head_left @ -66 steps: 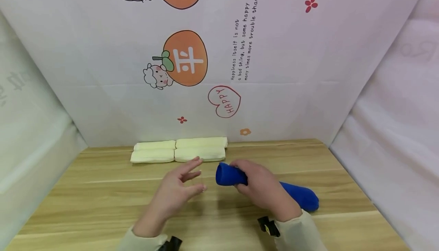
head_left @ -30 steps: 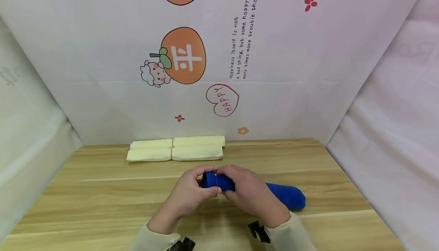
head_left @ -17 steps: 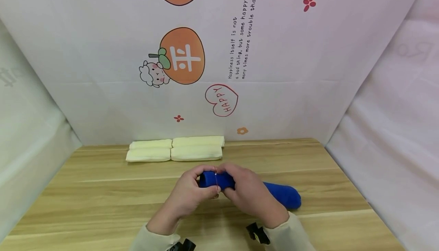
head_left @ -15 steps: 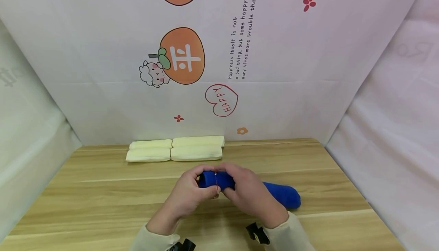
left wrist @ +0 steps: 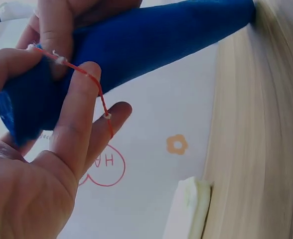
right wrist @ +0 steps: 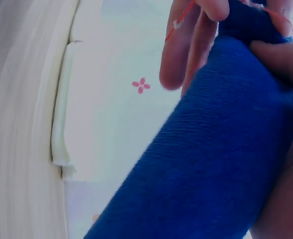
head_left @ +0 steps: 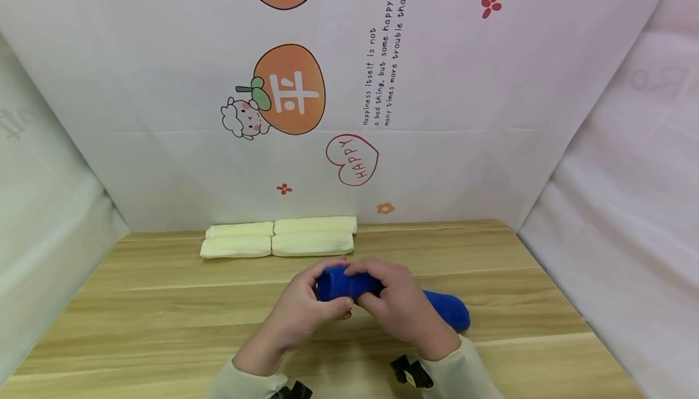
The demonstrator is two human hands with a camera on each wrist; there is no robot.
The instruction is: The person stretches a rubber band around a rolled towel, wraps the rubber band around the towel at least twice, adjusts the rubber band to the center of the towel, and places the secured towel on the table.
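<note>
My left grip (head_left: 303, 305), lower centre of the head view, curves round the open left end of a dark blue roll (head_left: 367, 285), with a knotted red cord (left wrist: 103, 101) stretched across its fingers in the left wrist view. Just to the right, my right grip (head_left: 404, 305) holds the same roll round its middle, and its rounded far end slants toward the lower right. Beyond, at centre-left, two pale yellow rolls (head_left: 311, 242) lie along the wood-grain counter (head_left: 164, 314)'s back edge, before a white printed backdrop (head_left: 448, 120).
</note>
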